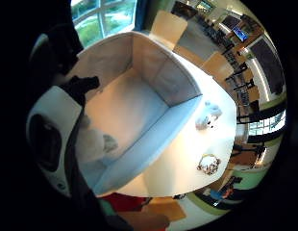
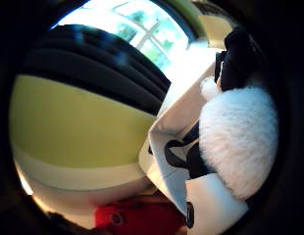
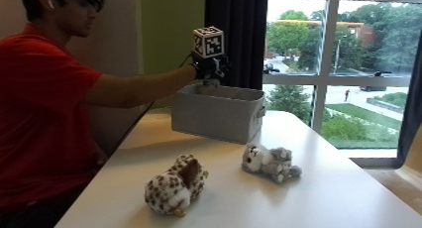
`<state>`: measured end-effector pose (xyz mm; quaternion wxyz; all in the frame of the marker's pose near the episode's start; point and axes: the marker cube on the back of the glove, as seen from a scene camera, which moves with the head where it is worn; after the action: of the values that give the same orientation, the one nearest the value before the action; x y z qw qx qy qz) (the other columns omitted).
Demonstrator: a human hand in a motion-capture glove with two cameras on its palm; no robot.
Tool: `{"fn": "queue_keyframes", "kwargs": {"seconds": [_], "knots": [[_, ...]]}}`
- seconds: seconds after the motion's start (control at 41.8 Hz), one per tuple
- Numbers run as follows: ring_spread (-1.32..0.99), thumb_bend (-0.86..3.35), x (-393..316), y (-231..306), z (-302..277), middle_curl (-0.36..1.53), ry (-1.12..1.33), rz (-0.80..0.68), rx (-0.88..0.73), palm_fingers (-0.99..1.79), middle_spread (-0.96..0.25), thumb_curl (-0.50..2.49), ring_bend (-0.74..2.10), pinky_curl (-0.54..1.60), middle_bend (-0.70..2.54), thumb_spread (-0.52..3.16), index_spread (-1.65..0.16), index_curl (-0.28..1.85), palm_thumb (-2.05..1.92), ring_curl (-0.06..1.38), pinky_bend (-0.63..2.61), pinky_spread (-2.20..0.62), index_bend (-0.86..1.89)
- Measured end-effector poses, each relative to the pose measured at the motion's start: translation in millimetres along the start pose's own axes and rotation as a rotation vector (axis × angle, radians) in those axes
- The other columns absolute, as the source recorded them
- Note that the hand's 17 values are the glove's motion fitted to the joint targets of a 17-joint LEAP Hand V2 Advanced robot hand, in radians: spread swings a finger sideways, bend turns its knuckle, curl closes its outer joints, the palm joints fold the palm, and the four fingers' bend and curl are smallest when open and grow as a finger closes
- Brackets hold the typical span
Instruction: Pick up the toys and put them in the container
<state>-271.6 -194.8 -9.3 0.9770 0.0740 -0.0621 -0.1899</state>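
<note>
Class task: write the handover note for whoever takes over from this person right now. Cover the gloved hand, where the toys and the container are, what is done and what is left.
Right hand: over the grey fabric container, its grip closed on a white fluffy toy, not yet released.
Container: on the white table, open; the little finger side palm view shows nothing on its floor.
On the table in front of the container: spotted plush toy and grey plush toy, apart from each other.
Done: first toy lifted and brought over the container.
Left: drop it in, then fetch the other two.
</note>
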Motion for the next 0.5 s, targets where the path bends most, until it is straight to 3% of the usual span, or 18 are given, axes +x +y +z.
{"fn": "queue_keyframes", "kwargs": {"seconds": [0.263, 0.311, 0.335, 0.406, 0.502], "knots": [[-0.5, -0.03, -5, 1, 7, 0.67, -0.017, -0.016, -0.004, 0.79, -0.46, 1.06, 0.75, 0.42, 0.34, 0.63, -0.53, 1.1, 0.52, 0.5, 1.0, -0.44, 0.13], [-0.45, -0.08, -3, 2, 8, 0.65, -0.019, -0.023, -0.032, 0.44, -0.42, 0.99, 0.69, 0.43, 0.26, 0.76, -0.52, 1.08, 0.38, 0.5, 0.93, -0.33, 0.16], [-0.44, -0.06, -2, 3, 8, 0.66, -0.016, -0.026, -0.046, 0.45, -0.41, 0.99, 0.72, 0.45, 0.27, 0.78, -0.51, 1.08, 0.38, 0.53, 0.94, -0.32, 0.16], [-0.29, -0.14, 2, 6, 8, 0.62, 0.0, -0.034, -0.076, -0.05, -0.32, 0.86, 0.48, 0.47, 0.18, 0.9, -0.5, 1.0, 0.15, 0.48, 1.0, -0.19, 0.11], [-0.19, -0.11, 8, 11, 5, 0.57, 0.027, -0.024, -0.091, -0.18, -0.24, 0.76, 0.31, 0.42, 0.16, 0.98, -0.48, 0.92, -0.01, 0.41, 0.96, -0.1, 0.13]]}}
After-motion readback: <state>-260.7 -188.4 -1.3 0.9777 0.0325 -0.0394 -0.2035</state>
